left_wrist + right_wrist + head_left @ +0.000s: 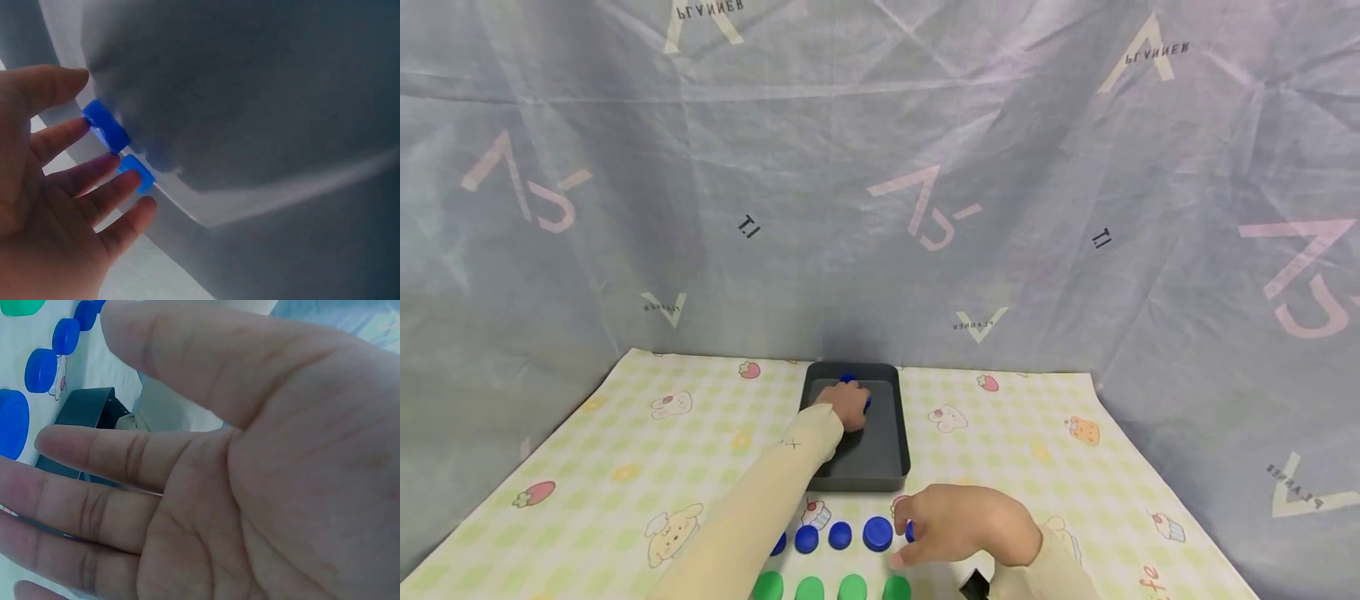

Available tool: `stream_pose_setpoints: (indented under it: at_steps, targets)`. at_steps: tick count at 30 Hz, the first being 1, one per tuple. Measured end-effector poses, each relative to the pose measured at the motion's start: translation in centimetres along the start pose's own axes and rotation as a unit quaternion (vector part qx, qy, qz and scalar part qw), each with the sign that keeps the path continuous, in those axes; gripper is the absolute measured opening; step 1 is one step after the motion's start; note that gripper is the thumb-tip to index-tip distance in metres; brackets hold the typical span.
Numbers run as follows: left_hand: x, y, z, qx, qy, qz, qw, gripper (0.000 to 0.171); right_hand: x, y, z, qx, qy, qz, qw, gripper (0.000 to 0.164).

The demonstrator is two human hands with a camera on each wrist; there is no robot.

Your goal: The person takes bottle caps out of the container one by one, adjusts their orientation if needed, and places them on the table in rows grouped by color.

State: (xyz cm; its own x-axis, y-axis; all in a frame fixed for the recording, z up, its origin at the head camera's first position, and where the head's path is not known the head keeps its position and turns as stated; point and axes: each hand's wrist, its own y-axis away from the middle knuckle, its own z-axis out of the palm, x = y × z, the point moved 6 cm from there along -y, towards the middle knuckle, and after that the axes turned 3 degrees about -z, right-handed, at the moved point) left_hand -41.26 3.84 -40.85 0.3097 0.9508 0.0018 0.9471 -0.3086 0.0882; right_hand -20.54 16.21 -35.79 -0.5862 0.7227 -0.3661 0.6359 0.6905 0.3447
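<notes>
Inside the far part of a dark grey tray [886, 450] is my left hand [846, 406]. The left wrist view shows its fingers spread and the thumb apart, with fingertips at a blue bottle cap [106, 127] and a second blue cap [137, 174] beside it, both along the tray's wall. My right hand [964, 523] hovers palm down at the right end of a row of blue caps [877, 534], thumb and fingers parted around nothing. Its fingers partly hide a blue cap [910, 531]. In the right wrist view, a large blue cap [12, 424] lies just past the fingertips.
A row of green caps [853, 588] lies nearer to me than the blue row. My left sleeve [752, 500] covers part of the blue row's left end. Beside my right wrist is a small black object [975, 585]. A grey printed curtain [820, 167] hangs behind the patterned tablecloth [715, 433].
</notes>
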Motion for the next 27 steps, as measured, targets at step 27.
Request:
stream_pose_setpoints:
  at_steps: [27]
  targets:
    - [-2.2, 3.3, -5.9, 0.164, 0.199, 0.092, 0.9617, 0.032, 1.1, 0.6, -1.1, 0.036, -0.051, 0.002, 0.998, 0.036]
